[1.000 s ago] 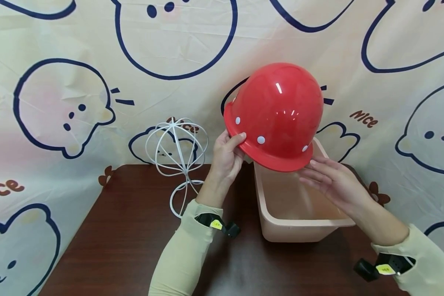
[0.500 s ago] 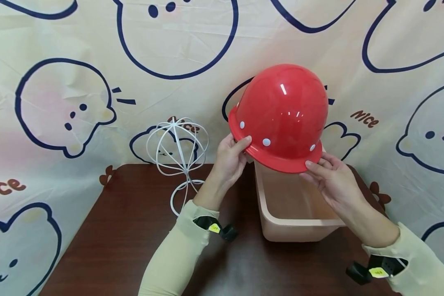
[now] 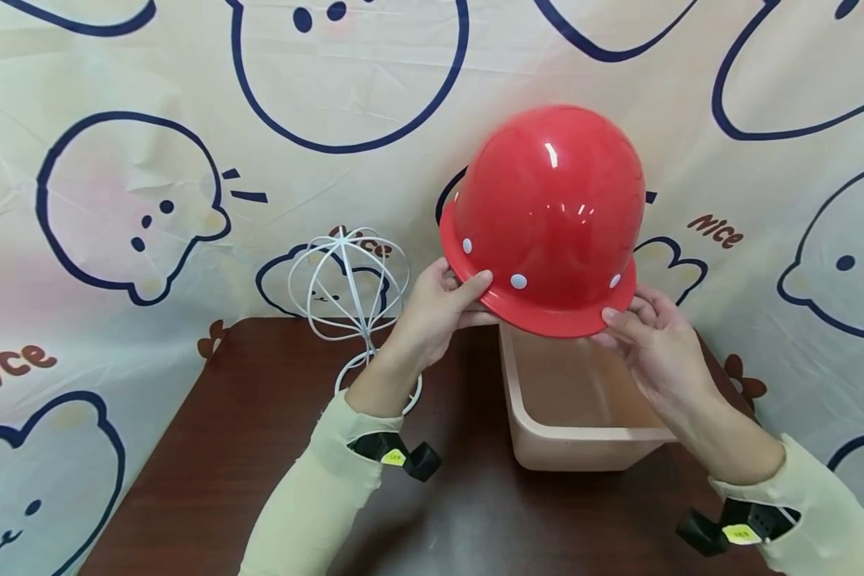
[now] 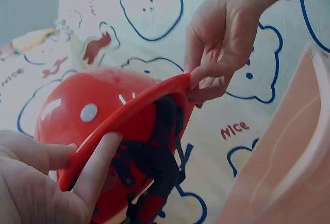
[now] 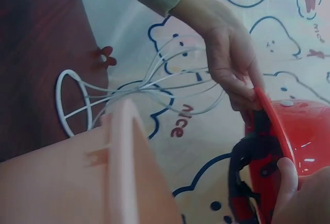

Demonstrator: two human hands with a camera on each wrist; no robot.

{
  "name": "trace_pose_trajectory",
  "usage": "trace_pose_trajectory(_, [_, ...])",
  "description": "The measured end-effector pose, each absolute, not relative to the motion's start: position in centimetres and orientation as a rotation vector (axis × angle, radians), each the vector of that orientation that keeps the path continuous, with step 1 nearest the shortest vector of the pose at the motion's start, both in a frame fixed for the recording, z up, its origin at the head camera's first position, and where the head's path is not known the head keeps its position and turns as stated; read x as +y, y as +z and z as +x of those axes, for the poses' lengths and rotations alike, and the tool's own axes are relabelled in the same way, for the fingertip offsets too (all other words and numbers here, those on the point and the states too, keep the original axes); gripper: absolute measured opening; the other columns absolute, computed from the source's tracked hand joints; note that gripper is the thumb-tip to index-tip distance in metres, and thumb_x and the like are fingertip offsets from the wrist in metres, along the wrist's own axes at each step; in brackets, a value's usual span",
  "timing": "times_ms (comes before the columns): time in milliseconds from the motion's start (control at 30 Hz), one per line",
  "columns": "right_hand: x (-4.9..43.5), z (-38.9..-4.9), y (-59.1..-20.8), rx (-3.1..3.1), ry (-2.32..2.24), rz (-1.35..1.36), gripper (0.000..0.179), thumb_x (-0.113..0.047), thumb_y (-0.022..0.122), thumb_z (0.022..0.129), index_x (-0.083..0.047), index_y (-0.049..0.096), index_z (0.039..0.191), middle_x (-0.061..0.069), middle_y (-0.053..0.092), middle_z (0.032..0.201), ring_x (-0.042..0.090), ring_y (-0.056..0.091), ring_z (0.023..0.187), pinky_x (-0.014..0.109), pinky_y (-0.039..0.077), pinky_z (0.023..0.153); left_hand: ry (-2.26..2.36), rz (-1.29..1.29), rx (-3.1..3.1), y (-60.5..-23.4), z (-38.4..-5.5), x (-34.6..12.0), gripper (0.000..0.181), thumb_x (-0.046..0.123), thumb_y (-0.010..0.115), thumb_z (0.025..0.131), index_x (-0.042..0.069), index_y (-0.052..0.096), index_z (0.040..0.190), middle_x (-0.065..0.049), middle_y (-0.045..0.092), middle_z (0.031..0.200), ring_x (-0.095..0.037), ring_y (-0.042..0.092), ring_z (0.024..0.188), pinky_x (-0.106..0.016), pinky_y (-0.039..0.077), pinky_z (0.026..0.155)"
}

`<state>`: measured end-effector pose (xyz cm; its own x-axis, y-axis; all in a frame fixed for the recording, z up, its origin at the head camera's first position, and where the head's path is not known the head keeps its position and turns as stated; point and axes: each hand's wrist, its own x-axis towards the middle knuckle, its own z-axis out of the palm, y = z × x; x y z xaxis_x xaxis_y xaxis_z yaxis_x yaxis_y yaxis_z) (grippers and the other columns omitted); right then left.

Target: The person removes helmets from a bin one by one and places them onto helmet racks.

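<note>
A red hard hat [image 3: 554, 208] with white round studs is held up above the bin, crown upward and brim toward me. My left hand [image 3: 435, 312] pinches the brim at its left side, thumb on top and fingers beneath. At the brim's right side my right hand [image 3: 655, 344] grips with its thumb above and fingers under the edge. Dark straps [image 4: 165, 157] of the inner harness show inside the shell in the left wrist view. The hat's far side is hidden in the head view.
Below and behind the hat, a pink plastic bin [image 3: 569, 448] stands on the dark brown table [image 3: 209, 464]. To the left is a white wire stand [image 3: 353, 296] with a globe-shaped top. A printed cloth [image 3: 331, 72] hangs behind the table.
My right hand, earlier just touching near the brim with straighter fingers, now grips it. The hat has shifted slightly right and looks a little larger. My left forearm has swung leftward.
</note>
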<state>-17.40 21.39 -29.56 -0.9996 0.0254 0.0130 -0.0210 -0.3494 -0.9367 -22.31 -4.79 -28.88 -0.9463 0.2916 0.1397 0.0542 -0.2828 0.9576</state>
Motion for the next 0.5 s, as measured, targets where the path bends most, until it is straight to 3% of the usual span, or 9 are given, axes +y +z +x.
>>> trace_pose_trajectory(200, [20.8,-17.4,-28.4,-1.778,2.511,0.026,0.063,-0.009,0.073,0.094,-0.017,0.039,0.146,0.004,0.055,0.137,0.015,0.072,0.105,0.029,0.058,0.085,2.463,0.365,1.732,-28.2,-21.0,-5.0,0.056,0.002,0.072,0.092,0.011,0.048,0.142,-0.015,0.066,0.127,-0.033,0.071,0.109,-0.040,0.060,0.086])
trace_pose_trajectory(500, [19.0,-17.4,-27.5,-1.796,2.506,0.069,0.064,-0.011,0.076,0.092,-0.014,0.040,0.144,0.006,0.059,0.134,0.016,0.073,0.103,0.030,0.057,0.087,2.508,0.321,1.735,-27.3,-20.1,-6.3,0.058,-0.001,0.069,0.094,0.014,0.047,0.145,-0.015,0.065,0.126,-0.034,0.071,0.107,-0.039,0.061,0.083])
